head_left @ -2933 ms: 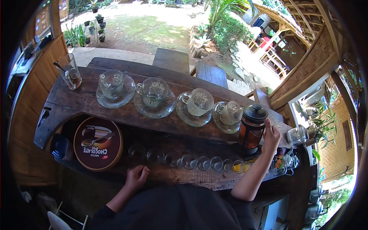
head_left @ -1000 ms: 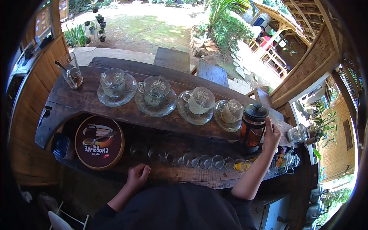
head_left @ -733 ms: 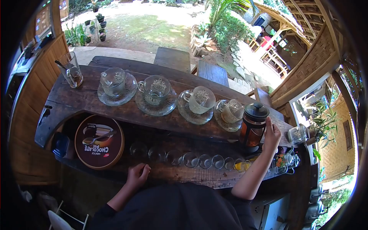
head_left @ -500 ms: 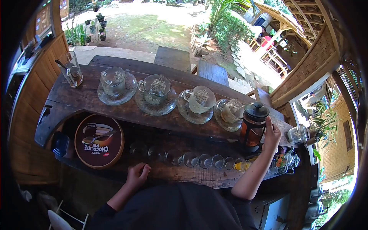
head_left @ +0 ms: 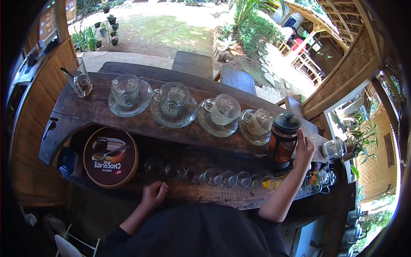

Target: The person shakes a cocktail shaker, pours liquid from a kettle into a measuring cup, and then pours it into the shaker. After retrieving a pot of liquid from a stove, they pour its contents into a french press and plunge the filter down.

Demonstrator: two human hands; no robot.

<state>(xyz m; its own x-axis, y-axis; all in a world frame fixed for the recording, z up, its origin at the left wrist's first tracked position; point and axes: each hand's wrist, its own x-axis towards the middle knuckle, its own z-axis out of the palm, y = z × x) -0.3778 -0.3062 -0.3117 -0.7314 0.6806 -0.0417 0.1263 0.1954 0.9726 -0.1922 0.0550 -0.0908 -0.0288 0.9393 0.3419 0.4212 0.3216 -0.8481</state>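
My right hand [head_left: 304,147] is closed around the handle of a French press [head_left: 282,139] with dark reddish liquid and a black lid, at the right of the upper counter. My left hand [head_left: 154,194] is loosely curled above the lower shelf near my body; whether anything is inside is hidden. Left of the press, glass cups on glass saucers stand in a row: a small cup [head_left: 260,122], a tilted-looking cup [head_left: 225,109], a wider cup [head_left: 174,99] and another cup [head_left: 125,90].
A tall glass with a spoon [head_left: 78,78] stands at the far left. On the lower shelf are a round chocolate pie tin [head_left: 110,159] bearing a spoon [head_left: 110,153], and several small glasses [head_left: 212,177]. A glass jar [head_left: 333,149] is far right; stools [head_left: 237,80] stand beyond the counter.
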